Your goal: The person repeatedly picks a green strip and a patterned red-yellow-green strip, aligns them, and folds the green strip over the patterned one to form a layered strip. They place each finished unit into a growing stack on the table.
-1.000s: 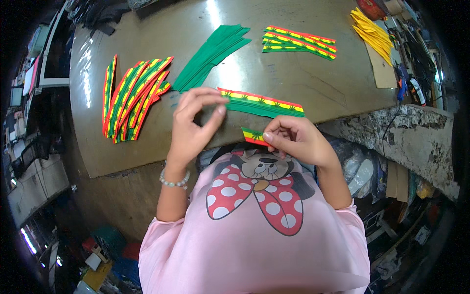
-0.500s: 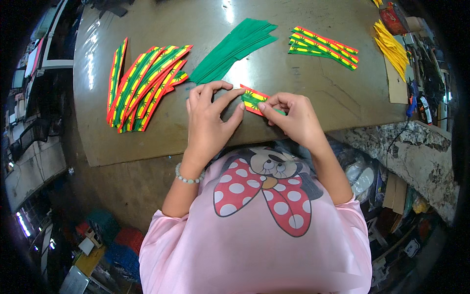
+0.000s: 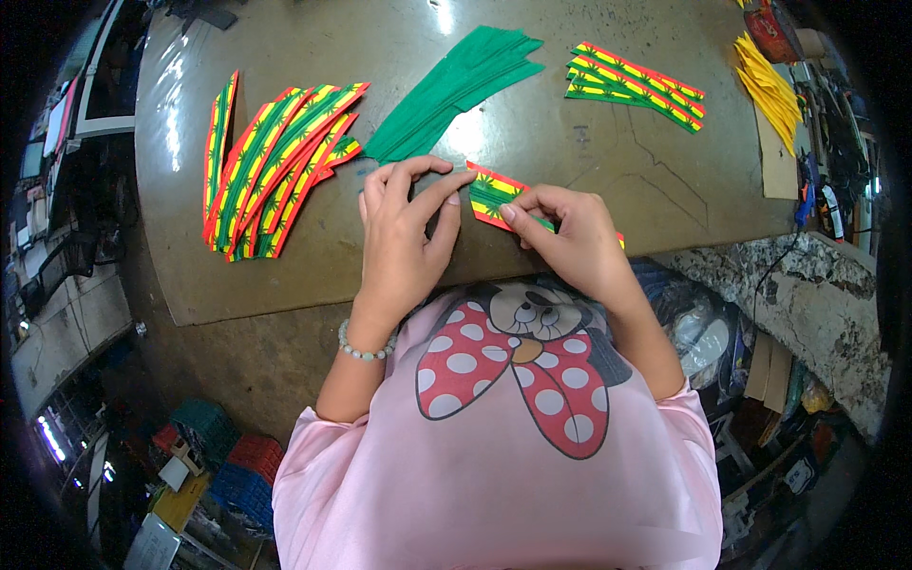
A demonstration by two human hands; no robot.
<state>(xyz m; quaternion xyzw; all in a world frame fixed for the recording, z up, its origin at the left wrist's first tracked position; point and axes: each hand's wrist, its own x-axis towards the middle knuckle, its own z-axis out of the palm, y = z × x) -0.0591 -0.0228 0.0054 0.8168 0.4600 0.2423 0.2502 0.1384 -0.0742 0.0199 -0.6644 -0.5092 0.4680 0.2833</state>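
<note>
Strip: the red, yellow and green striped strip (image 3: 494, 195) is lying at the near edge of the brown worktable (image 3: 608, 152).
Grip: the left hand (image 3: 404, 233) is pressing its end with fingertips; the right hand (image 3: 570, 237) is pinching its near edge.
Doing it well: keeping edges aligned and the strip flat looks wise.
Hidden: the right hand is covering the strip's far half.
</note>
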